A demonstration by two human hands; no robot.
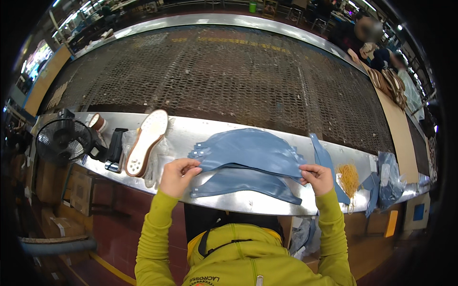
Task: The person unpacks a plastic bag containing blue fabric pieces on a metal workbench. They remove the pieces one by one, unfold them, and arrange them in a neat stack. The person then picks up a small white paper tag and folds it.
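Observation:
A curved blue leather-like piece [248, 151] is held at both ends, on or just over a fanned stack of similar pieces. My left hand [177, 175] pinches its left end between thumb and fingers. At the opposite end my right hand [318, 178] grips the corner in the same way. Closer to me, a separate blue curved piece [244, 187] lies flat on the metal ledge [229, 204]. Beyond my right hand, a narrow blue strip [322, 155] lies at a slant, partly hidden by that hand.
Left on the ledge are a white shoe sole [149, 142], a black box-like object [115, 150] and a black fan [64, 139]. To the right lie yellow strings [348, 178] and a plastic-wrapped blue bundle [390, 181]. Mesh conveyor [214, 76] stretches behind; people [362, 31] stand far right.

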